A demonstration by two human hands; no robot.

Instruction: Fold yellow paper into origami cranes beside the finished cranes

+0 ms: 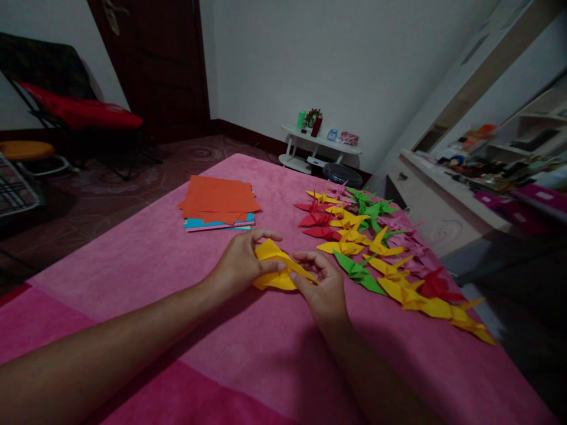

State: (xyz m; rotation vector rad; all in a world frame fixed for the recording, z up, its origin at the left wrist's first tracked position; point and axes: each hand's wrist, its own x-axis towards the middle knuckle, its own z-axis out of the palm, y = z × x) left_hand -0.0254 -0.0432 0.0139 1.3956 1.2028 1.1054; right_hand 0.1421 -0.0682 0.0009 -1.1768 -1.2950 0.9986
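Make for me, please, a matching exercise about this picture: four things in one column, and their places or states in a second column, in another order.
1. Yellow paper
2. Stack
3. Cranes
4. Green cup

A. On the white stand
B. Spread along the right of the pink cloth
C. Held by the left hand and right hand
D. Flat sheets, orange on top

Pairs: 1-C, 2-D, 3-B, 4-A

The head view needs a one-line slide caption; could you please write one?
Left hand and right hand hold folded yellow paper near paper cranes and stacked coloured sheets.
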